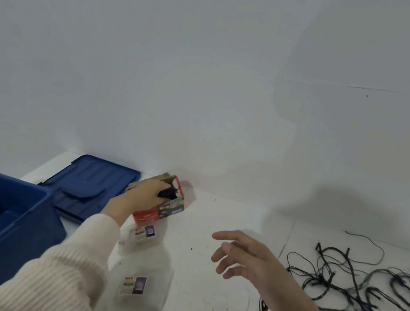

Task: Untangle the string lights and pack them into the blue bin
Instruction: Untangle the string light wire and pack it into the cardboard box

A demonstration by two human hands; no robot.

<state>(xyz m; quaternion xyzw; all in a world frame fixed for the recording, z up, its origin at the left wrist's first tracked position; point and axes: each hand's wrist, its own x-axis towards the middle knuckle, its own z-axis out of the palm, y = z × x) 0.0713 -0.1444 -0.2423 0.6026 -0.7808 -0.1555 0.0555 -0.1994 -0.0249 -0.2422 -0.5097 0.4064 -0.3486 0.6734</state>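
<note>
Gripping red carton (162, 211) reading "LED" in left hand (145, 192), holding right hand (244, 261) spread open near dark, tangled lights (363, 288) lying on floor (206, 299), well apart from open blue bin (19, 230).

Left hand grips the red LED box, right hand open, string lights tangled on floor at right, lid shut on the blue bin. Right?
No: the lid is off the blue bin, lying flat on the floor beside it, per the head view. The rest holds: left hand grips the red LED box, right hand open, string lights tangled at right.
</note>
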